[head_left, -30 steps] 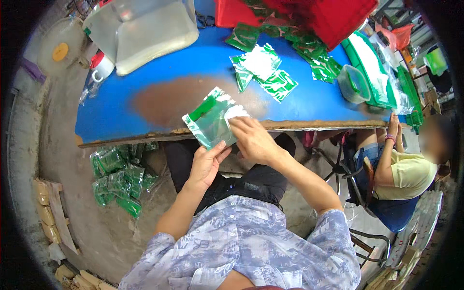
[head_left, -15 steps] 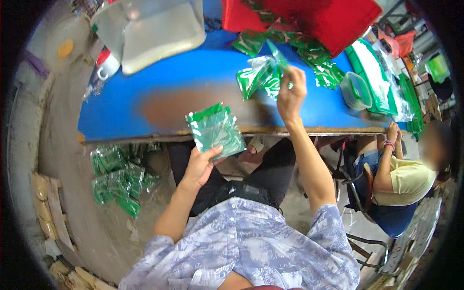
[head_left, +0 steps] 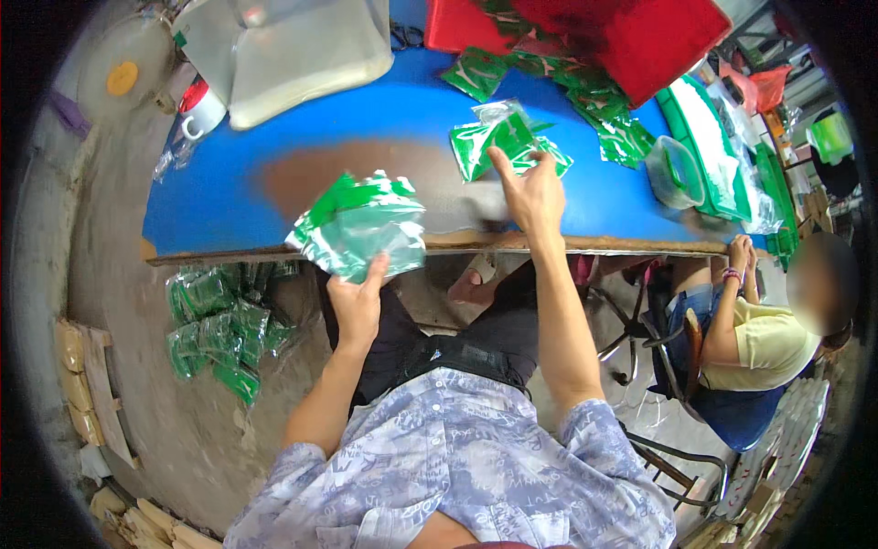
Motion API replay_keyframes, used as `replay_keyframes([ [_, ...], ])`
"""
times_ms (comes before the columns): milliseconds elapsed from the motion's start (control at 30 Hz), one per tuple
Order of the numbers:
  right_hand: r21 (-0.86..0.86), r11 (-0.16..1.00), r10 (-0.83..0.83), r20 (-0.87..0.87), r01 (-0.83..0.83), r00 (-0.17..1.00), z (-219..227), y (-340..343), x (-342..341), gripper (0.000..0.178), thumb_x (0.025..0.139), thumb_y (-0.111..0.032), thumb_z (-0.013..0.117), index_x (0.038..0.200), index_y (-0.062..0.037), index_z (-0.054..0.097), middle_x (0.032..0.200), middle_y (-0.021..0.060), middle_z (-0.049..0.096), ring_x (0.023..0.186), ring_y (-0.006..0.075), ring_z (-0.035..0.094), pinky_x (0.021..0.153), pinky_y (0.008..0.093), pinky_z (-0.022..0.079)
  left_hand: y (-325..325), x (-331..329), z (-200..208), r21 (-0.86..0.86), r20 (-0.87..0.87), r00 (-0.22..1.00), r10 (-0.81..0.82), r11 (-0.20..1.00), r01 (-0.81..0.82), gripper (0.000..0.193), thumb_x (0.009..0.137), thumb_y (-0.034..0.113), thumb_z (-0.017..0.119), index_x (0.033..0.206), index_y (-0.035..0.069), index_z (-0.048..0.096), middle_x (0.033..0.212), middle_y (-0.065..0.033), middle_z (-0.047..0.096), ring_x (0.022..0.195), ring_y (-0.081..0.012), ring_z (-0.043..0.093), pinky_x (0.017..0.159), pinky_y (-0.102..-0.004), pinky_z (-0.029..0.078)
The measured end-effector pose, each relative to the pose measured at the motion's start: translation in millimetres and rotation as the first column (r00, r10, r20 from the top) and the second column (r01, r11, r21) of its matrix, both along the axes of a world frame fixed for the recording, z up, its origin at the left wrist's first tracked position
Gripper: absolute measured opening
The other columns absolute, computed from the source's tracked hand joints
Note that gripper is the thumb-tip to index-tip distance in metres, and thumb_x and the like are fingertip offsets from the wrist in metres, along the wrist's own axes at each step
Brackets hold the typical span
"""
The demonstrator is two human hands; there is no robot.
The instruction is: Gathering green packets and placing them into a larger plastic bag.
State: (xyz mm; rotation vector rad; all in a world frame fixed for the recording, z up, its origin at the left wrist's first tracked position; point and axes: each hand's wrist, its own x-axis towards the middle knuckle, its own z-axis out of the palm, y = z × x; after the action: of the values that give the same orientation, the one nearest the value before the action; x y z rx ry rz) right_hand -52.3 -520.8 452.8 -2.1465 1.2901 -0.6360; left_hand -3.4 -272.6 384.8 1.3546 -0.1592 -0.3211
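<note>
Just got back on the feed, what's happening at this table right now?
A seated person works at a blue table. The left hand holds a bundle of green-and-clear packets at the table's near edge. The right hand reaches onto the table, fingers on a loose packet. More packets lie on the floor, and another person sits to the right.

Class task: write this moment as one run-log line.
left hand: holds green-and-clear packets | right hand: on loose packets on blue table | floor: packet pile
</note>
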Motion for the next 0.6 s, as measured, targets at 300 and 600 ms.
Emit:
replay_keyframes([
  [300, -0.196, 0.864, 0.503, 0.304, -0.464, 0.809, 13, 64, 0, 0.020, 0.087, -0.015, 0.061, 0.093, 0.0034, 0.058, 0.087, 0.0241, 0.061, 0.087, 0.0427, 0.060, 0.078, 0.0467, 0.048, -11, 9, 1, -0.129, -0.055, 0.998, -0.020, 0.992, 0.012, 0.041, 0.101, 0.026, 0.054, 0.130, -0.003, 0.049, 0.124, -0.0121, 0.059, 0.108, -0.0203, 0.061, 0.094, -0.0397, 0.052],
  [600, -0.065, 0.826, 0.540, 0.375, -0.559, 0.754, -17, 65, -19, 0.026, 0.099, -0.016, 0.052, 0.113, 0.0029, 0.063, 0.101, 0.0160, 0.071, 0.096, 0.0267, 0.066, 0.089, 0.0377, 0.050, -13, -5, 8, -0.349, -0.286, 0.928, -0.240, 0.928, 0.132, 0.047, 0.091, 0.001, 0.062, 0.136, 0.003, 0.047, 0.131, -0.0067, 0.055, 0.118, -0.0196, 0.055, 0.101, -0.0366, 0.045],
])
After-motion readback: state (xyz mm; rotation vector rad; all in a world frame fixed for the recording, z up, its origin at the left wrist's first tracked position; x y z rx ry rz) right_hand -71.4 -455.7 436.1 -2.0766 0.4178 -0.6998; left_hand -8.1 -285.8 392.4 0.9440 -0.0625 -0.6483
